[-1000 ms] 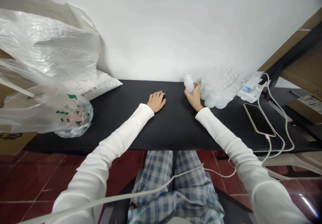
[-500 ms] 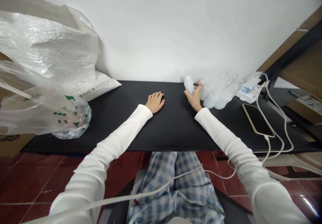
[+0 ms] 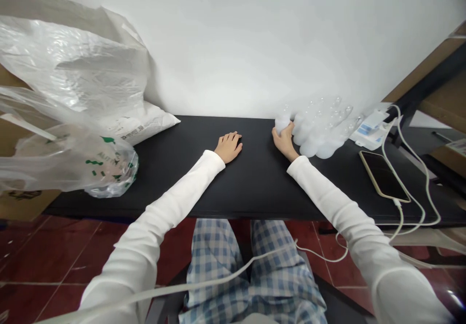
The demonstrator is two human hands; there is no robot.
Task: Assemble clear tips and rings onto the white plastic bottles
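My right hand [image 3: 284, 141] is at the back of the black table [image 3: 255, 183], its fingers wrapped round a small white plastic bottle [image 3: 281, 123]. The bottle stands at the left end of a cluster of several similar translucent bottles [image 3: 320, 130] set against the white wall. My left hand [image 3: 228, 146] rests palm down on the table, fingers loosely together and curled a little, with nothing under it that I can see. Both arms are in white sleeves.
Large crinkled plastic bags [image 3: 69, 101] fill the table's left end. A phone [image 3: 385, 182] lies at the right with a white cable [image 3: 415, 188] plugged in, and a white and blue box [image 3: 371, 131] lies behind it. A cable crosses my lap.
My right hand has carried the small bottle back to the right and set it against the cluster. My left hand has stayed put. The view shifted slightly.
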